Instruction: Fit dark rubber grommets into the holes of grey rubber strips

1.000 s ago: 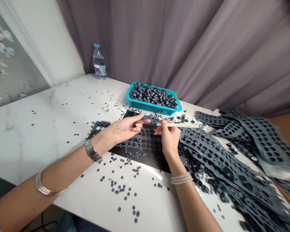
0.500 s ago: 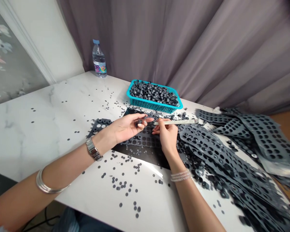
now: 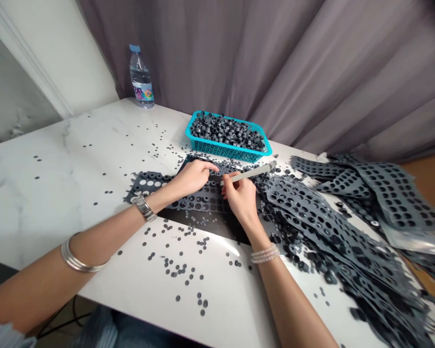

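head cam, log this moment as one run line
left hand: over perforated grey sheet | right hand: holds pale stick | teal basket: full of grey rings

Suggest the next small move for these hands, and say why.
Probably the right hand should lower the pale stick onto the perforated dark rubber sheet. The stick is pinched in the fingers just above that sheet, the left hand rests on it, and rings appear to remain in some of its holes.
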{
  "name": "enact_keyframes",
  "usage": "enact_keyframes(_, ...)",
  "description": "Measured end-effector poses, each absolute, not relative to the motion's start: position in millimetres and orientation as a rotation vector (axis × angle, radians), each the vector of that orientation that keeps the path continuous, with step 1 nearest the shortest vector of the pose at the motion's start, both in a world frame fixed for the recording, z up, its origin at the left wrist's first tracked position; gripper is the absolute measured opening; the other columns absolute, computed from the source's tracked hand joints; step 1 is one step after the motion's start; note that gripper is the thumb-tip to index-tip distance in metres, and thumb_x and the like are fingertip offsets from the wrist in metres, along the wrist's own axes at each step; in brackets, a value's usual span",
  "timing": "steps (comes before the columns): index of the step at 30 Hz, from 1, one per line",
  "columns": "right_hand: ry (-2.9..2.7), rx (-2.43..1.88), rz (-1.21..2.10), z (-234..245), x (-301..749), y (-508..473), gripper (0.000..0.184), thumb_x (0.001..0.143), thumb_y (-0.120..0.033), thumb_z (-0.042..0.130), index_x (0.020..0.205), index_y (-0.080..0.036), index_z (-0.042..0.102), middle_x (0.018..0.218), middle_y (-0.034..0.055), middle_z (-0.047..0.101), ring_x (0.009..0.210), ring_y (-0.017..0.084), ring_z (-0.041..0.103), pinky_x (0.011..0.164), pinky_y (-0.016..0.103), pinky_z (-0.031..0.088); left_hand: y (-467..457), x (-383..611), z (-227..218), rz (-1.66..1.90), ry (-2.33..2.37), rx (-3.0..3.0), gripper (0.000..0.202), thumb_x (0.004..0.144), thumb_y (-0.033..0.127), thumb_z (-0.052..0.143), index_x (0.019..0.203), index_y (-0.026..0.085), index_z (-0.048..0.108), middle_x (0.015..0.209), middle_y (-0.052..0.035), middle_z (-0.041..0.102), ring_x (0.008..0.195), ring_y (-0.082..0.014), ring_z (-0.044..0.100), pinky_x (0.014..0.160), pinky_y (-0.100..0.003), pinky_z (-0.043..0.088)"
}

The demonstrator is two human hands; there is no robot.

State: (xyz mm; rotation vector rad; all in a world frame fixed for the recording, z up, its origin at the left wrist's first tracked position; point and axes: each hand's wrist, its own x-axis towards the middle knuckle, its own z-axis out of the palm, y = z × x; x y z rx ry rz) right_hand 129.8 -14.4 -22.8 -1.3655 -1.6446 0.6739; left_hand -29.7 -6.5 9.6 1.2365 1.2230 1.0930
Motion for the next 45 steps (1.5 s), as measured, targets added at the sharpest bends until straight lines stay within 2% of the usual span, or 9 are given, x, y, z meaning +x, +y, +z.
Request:
enact_keyframes(3, -1.679, -1.366, 0.647, -22, 130, -15, 0.028, 0.088, -0.04, 0.05, 0.07, -0.021, 0.06, 0.054, 0.0003, 0.062, 0.052, 0.018, 0.059, 0.054, 0.026, 0.042, -7, -25, 6, 0.99, 1.384, 1.868, 0.015, 0.07, 0.01, 0.064, 0.07, 0.021, 0.074, 0.06, -0.0018, 0.059, 0.063, -0.0173, 0.049, 0.065, -0.027, 0.036)
enact_keyframes(5, -1.701, -1.363, 0.621, -20, 129, -15, 0.028, 0.089, -0.038, 0.048, 0.068, -0.022, 0.059, 0.055, 0.0007, 0.062, 0.053, 0.019, 0.06, 0.055, 0.026, 0.041, -8, -24, 2, 0.961, 1.415, 2.061, 0.01, 0.068, 0.012, 0.068, 0.069, 0.021, 0.072, 0.065, -0.003, 0.059, 0.069, -0.0192, 0.051, 0.069, -0.029, 0.037)
enact_keyframes(11, -1.804, -1.369, 0.464, -16, 123, -17, 0.025, 0.089, -0.031, 0.046, 0.071, -0.022, 0.06, 0.058, 0.0013, 0.063, 0.054, 0.018, 0.06, 0.057, 0.026, 0.039, -10, -23, -7, 1.014, 1.423, 2.099, 0.015, 0.069, 0.007, 0.067, 0.061, 0.02, 0.066, 0.065, -0.0015, 0.052, 0.063, -0.0161, 0.044, 0.063, -0.027, 0.032)
enact_keyframes(14, -1.791, -1.405, 0.422, -18, 122, -14, 0.024, 0.088, -0.03, 0.047, 0.072, -0.021, 0.062, 0.06, 0.0028, 0.064, 0.055, 0.019, 0.06, 0.058, 0.027, 0.039, -13, -26, 4, 1.113, 1.378, 1.947, 0.016, 0.07, 0.006, 0.067, 0.059, 0.019, 0.066, 0.061, 0.0003, 0.051, 0.059, -0.0129, 0.04, 0.059, -0.026, 0.031)
enact_keyframes(18, -1.669, -1.383, 0.62, -23, 125, -8, 0.025, 0.087, -0.035, 0.05, 0.071, -0.021, 0.063, 0.055, 0.0014, 0.063, 0.053, 0.019, 0.061, 0.057, 0.026, 0.044, -16, -40, 24, 1.333, 1.303, 1.309, 0.004, 0.071, 0.014, 0.073, 0.07, 0.015, 0.069, 0.058, 0.0024, 0.049, 0.05, -0.0066, 0.033, 0.045, -0.022, 0.023)
enact_keyframes(21, -1.522, -1.344, 0.749, -24, 128, -8, 0.025, 0.085, -0.039, 0.053, 0.072, -0.02, 0.063, 0.052, -0.0006, 0.062, 0.049, 0.018, 0.061, 0.056, 0.026, 0.047, -12, -50, 28, 1.247, 1.091, 0.873, 0.008, 0.074, 0.01, 0.072, 0.071, 0.011, 0.065, 0.064, 0.0004, 0.051, 0.048, -0.0031, 0.033, 0.039, -0.018, 0.021)
enact_keyframes(25, -1.406, -1.323, 0.755, -19, 130, -13, 0.026, 0.085, -0.041, 0.053, 0.073, -0.02, 0.063, 0.052, -0.001, 0.061, 0.047, 0.018, 0.061, 0.054, 0.027, 0.048, -9, -52, 24, 1.087, 0.91, 0.572, 0.008, 0.081, 0.005, 0.063, 0.073, 0.009, 0.062, 0.074, -0.0058, 0.059, 0.047, -0.0013, 0.037, 0.038, -0.013, 0.029)
enact_keyframes(34, -1.363, -1.292, 0.723, -20, 135, -18, 0.033, 0.086, -0.048, 0.054, 0.073, -0.019, 0.063, 0.053, -0.0001, 0.062, 0.047, 0.018, 0.06, 0.051, 0.027, 0.048, -15, -45, 21, 0.981, 0.733, 0.402, 0.011, 0.087, 0.009, 0.058, 0.077, 0.01, 0.062, 0.085, -0.0113, 0.066, 0.047, -0.0009, 0.038, 0.039, -0.012, 0.035)
enact_keyframes(45, -1.344, -1.274, 0.774, -19, 132, -18, 0.03, 0.084, -0.046, 0.056, 0.073, -0.018, 0.061, 0.053, -0.0002, 0.06, 0.044, 0.017, 0.057, 0.047, 0.026, 0.047, -21, -42, 28, 0.981, 0.697, 0.411, 0.01, 0.083, 0.01, 0.057, 0.074, 0.011, 0.061, 0.089, -0.015, 0.07, 0.051, -0.0044, 0.046, 0.038, -0.013, 0.034)
